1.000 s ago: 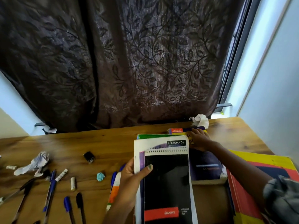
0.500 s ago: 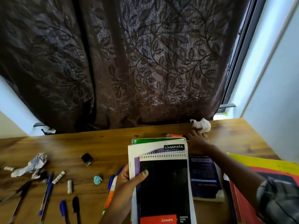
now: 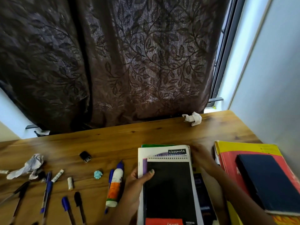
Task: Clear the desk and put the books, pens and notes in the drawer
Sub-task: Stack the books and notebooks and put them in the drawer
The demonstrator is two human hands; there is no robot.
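Head view: books (image 3: 168,184) are gripped by the left hand (image 3: 138,184), the blurred right hand's (image 3: 200,157) state cannot be told, and pens (image 3: 47,189) left of them remain unstowed.

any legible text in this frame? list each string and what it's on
"classmate": black label on the white notebook in the stack that the left hand grips.
"PREMIUM": white print at the bottom of the black spiral pad; the lines under it are cut off.
Script logo on the pad's red band: cut off, unreadable.
Glue bottle label: too small.
Dark book under the stack: blurred.
Yellow and red book: unreadable.
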